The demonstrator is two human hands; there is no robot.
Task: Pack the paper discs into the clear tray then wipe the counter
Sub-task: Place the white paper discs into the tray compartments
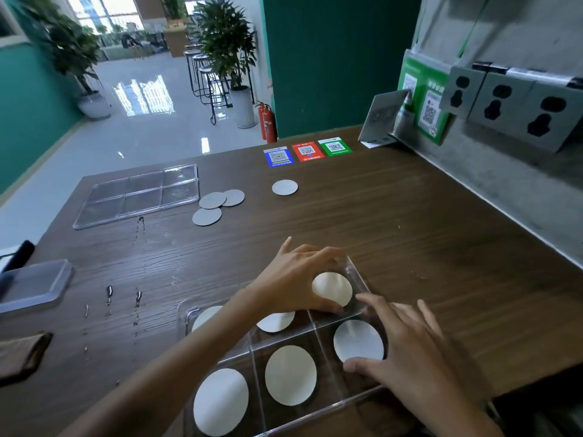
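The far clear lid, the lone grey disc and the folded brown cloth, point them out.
Far clear lid (138, 193), head view, centre divider.
Lone grey disc (285, 187), head view, middle of face.
Folded brown cloth (22, 354), head view, top surface.
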